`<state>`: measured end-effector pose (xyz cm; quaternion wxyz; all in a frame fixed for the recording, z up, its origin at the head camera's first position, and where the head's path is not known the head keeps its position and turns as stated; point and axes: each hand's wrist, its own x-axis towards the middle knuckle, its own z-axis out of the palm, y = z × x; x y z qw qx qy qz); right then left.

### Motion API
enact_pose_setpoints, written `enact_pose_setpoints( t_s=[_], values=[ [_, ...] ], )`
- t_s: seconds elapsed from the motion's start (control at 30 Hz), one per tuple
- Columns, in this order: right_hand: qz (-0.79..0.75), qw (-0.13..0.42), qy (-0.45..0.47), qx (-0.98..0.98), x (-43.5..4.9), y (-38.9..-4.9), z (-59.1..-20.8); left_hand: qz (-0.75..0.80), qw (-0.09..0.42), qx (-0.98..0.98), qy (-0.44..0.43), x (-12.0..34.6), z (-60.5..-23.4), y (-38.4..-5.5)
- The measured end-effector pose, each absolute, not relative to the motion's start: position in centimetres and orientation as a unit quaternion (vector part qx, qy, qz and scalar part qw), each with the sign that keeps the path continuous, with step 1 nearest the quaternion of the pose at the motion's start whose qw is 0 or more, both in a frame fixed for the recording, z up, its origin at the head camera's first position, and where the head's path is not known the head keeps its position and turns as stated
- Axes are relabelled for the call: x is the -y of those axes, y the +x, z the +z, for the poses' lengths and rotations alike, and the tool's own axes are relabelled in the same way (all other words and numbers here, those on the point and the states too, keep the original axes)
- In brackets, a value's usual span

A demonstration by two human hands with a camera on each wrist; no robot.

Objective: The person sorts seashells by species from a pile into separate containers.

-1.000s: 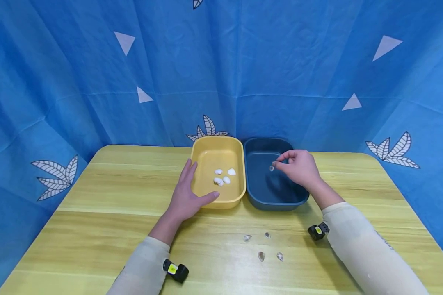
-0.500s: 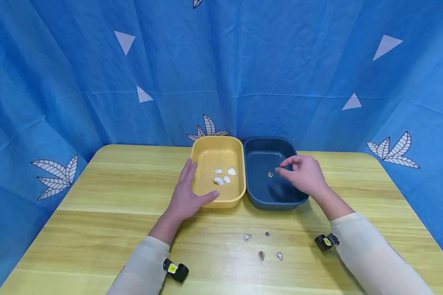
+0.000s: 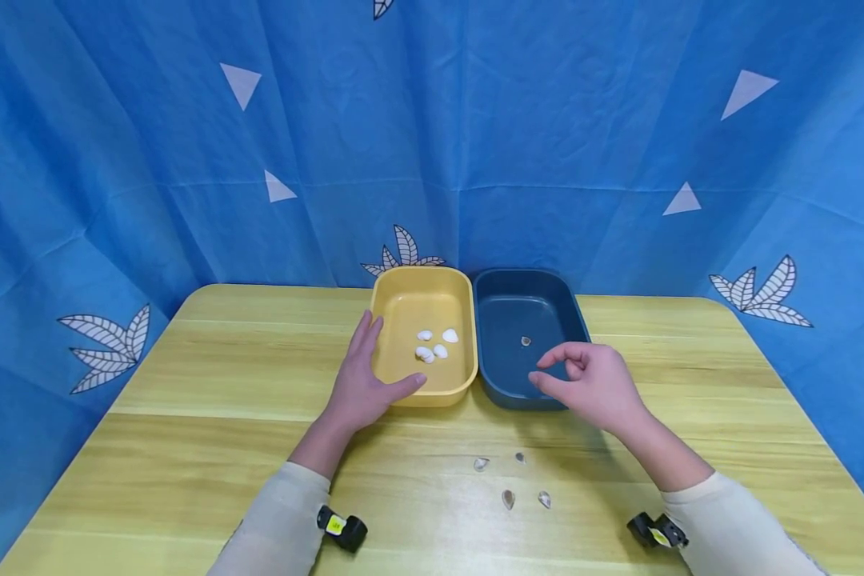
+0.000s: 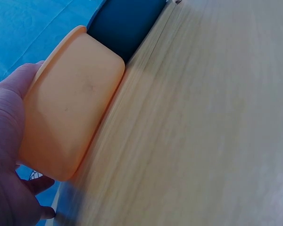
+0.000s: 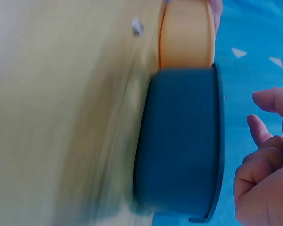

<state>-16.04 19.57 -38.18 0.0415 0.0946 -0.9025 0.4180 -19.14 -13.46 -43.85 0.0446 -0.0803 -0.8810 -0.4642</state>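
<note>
My left hand point(image 3: 363, 388) rests at the near left corner of a yellow plastic tray point(image 3: 421, 308), its straight fingers spread along the side and the thumb over the near rim. Several white seashells point(image 3: 450, 336) lie inside that tray. Over the near right part of a dark blue tray point(image 3: 502, 364), my right hand point(image 3: 598, 388) hovers, thumb and index finger parted with nothing between them, as the right wrist view also shows. One small brownish shell point(image 3: 526, 342) lies on the blue tray's floor.
Several small brownish shells point(image 3: 508, 499) are scattered on the wooden table point(image 3: 223, 448) in front of the blue tray. The two trays stand side by side near the table's back edge. A blue patterned curtain point(image 3: 360, 144) hangs behind.
The right hand has let go of the small brownish shell, which now lies in the blue tray, and has drawn back toward the near right. The left hand has stayed put.
</note>
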Motion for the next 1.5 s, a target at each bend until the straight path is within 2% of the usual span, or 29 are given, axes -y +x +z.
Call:
enact_pose_setpoints(
  t_s=[0.33,0.67,1.5],
  values=[
    [0.435,0.036,0.138,0.889,-18.9,-13.0,-38.8,-0.464,0.044,0.881,-0.08,13.5,-43.9,-19.2],
    [0.468,-0.021,0.139,0.873,-19.0,-11.5,-40.8,-0.461,0.043,0.883,-0.078,13.5,-43.9,-19.1],
    [0.435,-0.088,0.138,0.885,-19.3,-11.7,-43.5,-0.46,0.043,0.883,-0.077,13.5,-43.9,-19.2]
  ],
)
